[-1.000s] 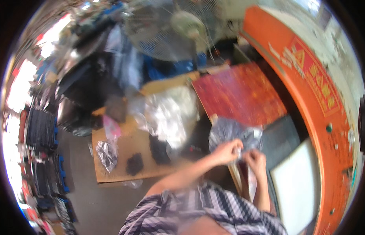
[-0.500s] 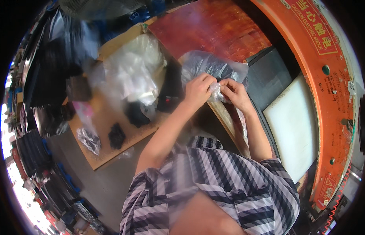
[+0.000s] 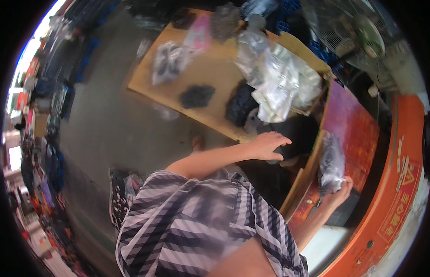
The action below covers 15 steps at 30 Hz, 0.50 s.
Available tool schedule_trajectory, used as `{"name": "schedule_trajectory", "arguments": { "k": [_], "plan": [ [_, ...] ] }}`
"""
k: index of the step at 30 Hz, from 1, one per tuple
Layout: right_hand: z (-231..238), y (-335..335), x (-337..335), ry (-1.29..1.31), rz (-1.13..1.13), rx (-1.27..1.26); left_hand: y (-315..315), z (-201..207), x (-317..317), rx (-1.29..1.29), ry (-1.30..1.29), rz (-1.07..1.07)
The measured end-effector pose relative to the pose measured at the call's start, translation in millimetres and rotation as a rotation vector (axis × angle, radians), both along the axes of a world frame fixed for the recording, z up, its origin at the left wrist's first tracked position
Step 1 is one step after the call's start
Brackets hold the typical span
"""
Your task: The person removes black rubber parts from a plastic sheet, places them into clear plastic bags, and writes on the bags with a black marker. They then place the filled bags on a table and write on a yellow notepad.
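My right hand (image 3: 337, 194) grips the gathered end of a clear plastic bag (image 3: 332, 161) at the right. Dark contents show through the plastic, but I cannot make out what they are. The bag lies over the red, paint-stained board (image 3: 360, 124). My left hand (image 3: 269, 146) is empty, its fingers stretched and thumb apart. It hovers by the near right corner of the wooden table (image 3: 145, 83), close to a dark surface (image 3: 298, 134). Beyond it a heap of clear plastic bags (image 3: 279, 87) sits in an opened cardboard box (image 3: 307, 51).
On the table lie a pile of small black pieces (image 3: 196, 96), a black bundle (image 3: 239, 104), a clear bag with dark items (image 3: 169, 63) and a pink bag (image 3: 199, 33). An orange machine frame (image 3: 399, 175) curves along the right. A fan (image 3: 367, 37) stands at the far right.
Both hands were pinching the bag's gathered neck. My left hand has let go and moved away to the left; my right hand keeps the bag. The view has turned toward the table.
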State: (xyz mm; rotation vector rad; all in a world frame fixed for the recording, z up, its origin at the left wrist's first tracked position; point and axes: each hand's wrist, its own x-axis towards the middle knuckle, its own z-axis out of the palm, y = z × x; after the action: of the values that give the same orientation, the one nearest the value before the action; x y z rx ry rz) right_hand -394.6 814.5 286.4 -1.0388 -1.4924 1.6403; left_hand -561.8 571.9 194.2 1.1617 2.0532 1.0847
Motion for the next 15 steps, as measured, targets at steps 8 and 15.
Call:
{"name": "schedule_trajectory", "arguments": {
  "k": [8, 15],
  "plan": [
    [48, -208, -194, 0.119, 0.141, -0.073, -143, -19, -54, 0.252, -0.890, 0.044],
    [0, -379, -337, 0.307, 0.242, -0.993, -328, -6, -200, 0.587, -0.467, 0.790]
  ]
}}
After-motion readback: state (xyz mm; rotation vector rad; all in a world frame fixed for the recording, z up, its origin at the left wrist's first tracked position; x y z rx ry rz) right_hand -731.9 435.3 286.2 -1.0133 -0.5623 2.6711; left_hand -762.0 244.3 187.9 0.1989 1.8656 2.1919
